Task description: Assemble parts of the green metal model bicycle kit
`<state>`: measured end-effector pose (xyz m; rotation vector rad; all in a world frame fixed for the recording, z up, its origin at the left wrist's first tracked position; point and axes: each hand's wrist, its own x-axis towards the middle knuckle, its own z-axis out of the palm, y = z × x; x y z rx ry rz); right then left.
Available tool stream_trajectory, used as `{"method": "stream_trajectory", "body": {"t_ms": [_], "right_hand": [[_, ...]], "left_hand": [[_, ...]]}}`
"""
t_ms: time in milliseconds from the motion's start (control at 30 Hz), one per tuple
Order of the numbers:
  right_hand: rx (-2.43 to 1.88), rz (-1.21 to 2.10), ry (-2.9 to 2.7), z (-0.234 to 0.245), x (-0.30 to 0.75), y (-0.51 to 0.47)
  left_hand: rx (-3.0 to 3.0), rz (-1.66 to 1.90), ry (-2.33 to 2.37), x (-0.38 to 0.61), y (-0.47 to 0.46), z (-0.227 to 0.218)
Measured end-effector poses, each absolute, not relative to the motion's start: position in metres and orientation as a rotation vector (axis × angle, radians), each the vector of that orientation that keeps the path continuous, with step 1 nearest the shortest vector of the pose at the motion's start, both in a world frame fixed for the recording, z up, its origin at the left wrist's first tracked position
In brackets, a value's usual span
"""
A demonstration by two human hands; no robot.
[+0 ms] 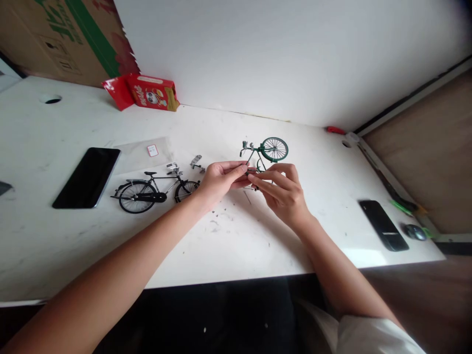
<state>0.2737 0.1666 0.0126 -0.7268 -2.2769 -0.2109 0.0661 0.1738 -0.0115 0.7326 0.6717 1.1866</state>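
A small green model bicycle (275, 149) is at the middle of the table, its spoked wheel and handlebar at the far end. Its near part is hidden by my hands. My left hand (221, 179) is closed, with thumb and fingers pinching the near end of the green frame. My right hand (283, 194) is closed too, its fingertips pressed together right beside the left ones. What they pinch is too small and covered to tell. A black model bicycle (151, 191) stands left of my left forearm, its front wheel partly hidden.
Small grey parts (196, 161) lie beyond my left hand, and tiny bits are scattered nearer. Left are a phone (87, 178) and a clear bag (136, 155). A red box (155, 93) stands behind. At right are a black phone (383, 225) and a mouse (415, 231).
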Motion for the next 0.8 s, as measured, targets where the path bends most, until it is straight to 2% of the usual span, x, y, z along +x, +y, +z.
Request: {"method": "stream_trajectory", "body": {"t_ms": [133,600,800], "right_hand": [[-0.808,-0.1,-2.307,0.0172,0.2756,0.1662],[-0.807,-0.052,-2.302,0.0199,0.2769,0.1653],[-0.909,0.036,-1.981,0.0214,0.2776,0.1665]], "left_hand": [[0.746,1.194,0.69,0.0651,0.1746,-0.0126],[0.77,1.206,0.728,0.0647,0.1771,-0.0117],[0.794,1.209,0.701,0.063,0.1762,-0.0105]]}}
